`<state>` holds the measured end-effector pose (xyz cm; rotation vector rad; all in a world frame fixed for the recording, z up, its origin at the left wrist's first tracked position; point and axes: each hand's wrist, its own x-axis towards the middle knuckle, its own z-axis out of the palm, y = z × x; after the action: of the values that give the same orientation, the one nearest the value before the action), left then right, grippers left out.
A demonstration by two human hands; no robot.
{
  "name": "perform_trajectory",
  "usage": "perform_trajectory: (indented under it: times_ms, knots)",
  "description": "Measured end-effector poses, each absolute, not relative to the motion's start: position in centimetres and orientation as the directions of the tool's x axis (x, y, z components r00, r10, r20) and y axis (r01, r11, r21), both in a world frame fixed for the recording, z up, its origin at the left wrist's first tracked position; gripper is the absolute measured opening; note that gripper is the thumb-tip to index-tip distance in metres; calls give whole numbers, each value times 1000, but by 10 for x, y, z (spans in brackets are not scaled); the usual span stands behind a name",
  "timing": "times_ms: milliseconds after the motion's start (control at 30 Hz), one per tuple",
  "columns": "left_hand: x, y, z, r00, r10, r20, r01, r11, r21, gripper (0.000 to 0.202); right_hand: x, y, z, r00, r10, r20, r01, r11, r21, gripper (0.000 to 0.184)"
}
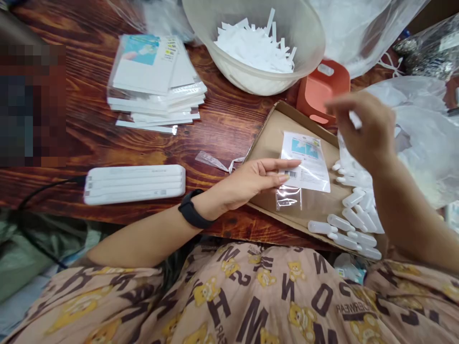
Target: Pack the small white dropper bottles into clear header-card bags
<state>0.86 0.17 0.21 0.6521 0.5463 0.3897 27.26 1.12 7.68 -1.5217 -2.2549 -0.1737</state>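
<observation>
We find the flat white printed card in a clear plastic sleeve (308, 167) within the edges of the shallow brown cardboard tray (265, 136), print face up, sleeve flap toward tray's near edge. L hand (247, 185), w/ black wristband (194, 209), is over the card's left side; we note thumb & index tips apart, barcode visible betw. them. R hand (369, 126) is raised nr tray's far R corner, blurred; fingers bent, but we can't tell if they grip anything. Small translucent white plastic tubes (339, 223) lie loose at tray's near R corner. Just beyond tray's far edge we log an orange-red plastic box (313, 95); next to it, a translucent plastic bowl (247, 83) w/ white strips (251, 50). A ridged white oblong device (134, 185) w/ black cable (50, 185) sits nr the dark wooden worktop's (82, 114) near edge; stacked sleeved white cards (143, 79) lie beyond it.
</observation>
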Motion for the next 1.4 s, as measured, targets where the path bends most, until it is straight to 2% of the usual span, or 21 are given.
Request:
perform_trajectory:
  times_ms: [67,100,167,200,300,367,433,567,633,733,833,900,1067,1200,1300,1400]
  knots:
    - [7,2,7,786,503,-361,-168,734,658,42,282,-48,59,-366,783,503,864,487,-129,20]
    - [8,1,9,785,496,-371,-158,739,655,43,285,-74,50,-405,759,510,837,533,-128,31]
    - [11,-2,11,789,471,-394,-132,757,640,42,287,-116,36,-414,765,492,848,522,-98,55]
    - [14,-4,11,795,449,-409,-112,770,628,42,286,-132,31,-413,770,487,864,500,-58,61]
    - [24,-13,9,815,345,-466,-5,808,589,43,284,-161,26,-424,736,528,890,445,95,53]
    - [27,-20,7,813,297,-500,58,814,578,44,285,-171,26,-426,721,546,894,428,132,48]
    - [28,-28,7,804,315,-504,63,799,599,44,287,-178,27,-408,729,550,896,436,85,50]
    - [25,-45,7,799,395,-454,9,746,666,42,290,-192,23,-298,796,527,894,427,-138,55]
    - [25,-52,6,803,392,-449,9,745,667,43,288,-197,19,-255,834,490,896,394,-204,56]
    - [26,-58,4,811,362,-460,23,765,643,48,280,-204,14,-266,840,472,914,376,-154,55]
    - [26,-61,5,817,325,-476,48,784,619,53,265,-209,14,-361,807,467,900,433,-53,53]
    - [25,-62,6,825,291,-485,74,795,602,55,253,-210,18,-419,798,433,876,480,-37,44]
    - [21,-63,6,849,248,-467,118,772,624,61,230,-204,33,-408,846,343,877,468,-109,31]
    - [20,-65,2,837,305,-455,95,737,669,75,226,-198,32,-437,840,322,846,506,-169,24]
    - [21,-65,-1,800,357,-482,51,760,647,94,225,-197,24,-420,854,307,844,492,-214,22]
    - [26,-61,-1,745,415,-523,4,781,625,101,223,-200,15,-421,851,314,833,500,-237,17]
